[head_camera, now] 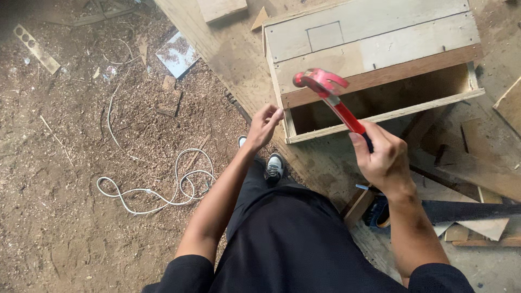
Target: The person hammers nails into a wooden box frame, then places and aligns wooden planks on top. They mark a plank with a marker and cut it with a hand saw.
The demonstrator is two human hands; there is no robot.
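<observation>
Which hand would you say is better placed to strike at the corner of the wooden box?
The right hand: it grips the raised red hammer, while the left hand pinches at the wooden box corner.

We see a sawdust-covered floor. On it lie a coiled white cable, a grey board scrap and a pale strip with holes; a wooden box rests on plank flooring.
</observation>
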